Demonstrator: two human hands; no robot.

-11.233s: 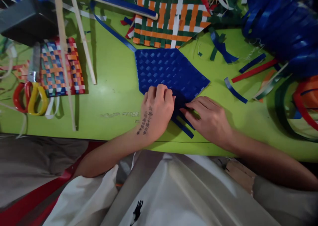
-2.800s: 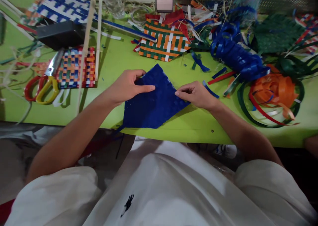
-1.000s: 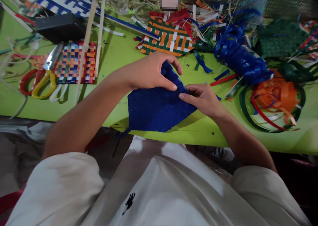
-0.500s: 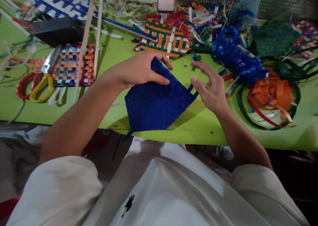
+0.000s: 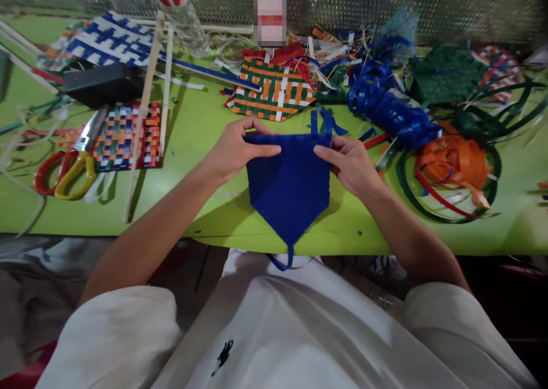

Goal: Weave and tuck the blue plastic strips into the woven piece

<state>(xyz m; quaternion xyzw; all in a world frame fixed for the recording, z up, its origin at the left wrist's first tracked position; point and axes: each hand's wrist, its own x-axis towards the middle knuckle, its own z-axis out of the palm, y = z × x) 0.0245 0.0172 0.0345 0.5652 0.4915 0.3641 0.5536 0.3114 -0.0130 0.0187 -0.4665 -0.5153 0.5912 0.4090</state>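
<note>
A blue woven piece [image 5: 289, 186] hangs between my hands, its pointed end toward me. My left hand [image 5: 235, 152] pinches its upper left corner, thumb in front and fingers behind. At the upper right corner, my right hand [image 5: 349, 163] grips it the same way. Two loose strap ends [image 5: 321, 122] stick up from the top edge beside my right thumb. A thin blue strip [image 5: 282, 263] curls from the bottom tip, past the table's front edge. The fingers behind the weave are partly hidden.
On the green table [image 5: 188, 206], scissors [image 5: 77, 161] and a multicoloured woven square [image 5: 122, 135] lie left, near a black block [image 5: 103, 84]. An orange-green woven piece [image 5: 269, 86] is ahead. Blue strapping [image 5: 389, 104] and an orange coil [image 5: 456, 161] lie right, scraps behind.
My right hand has closed on the blue woven piece, having been apart from it. The piece has turned so its top edge lies level and its point faces me.
</note>
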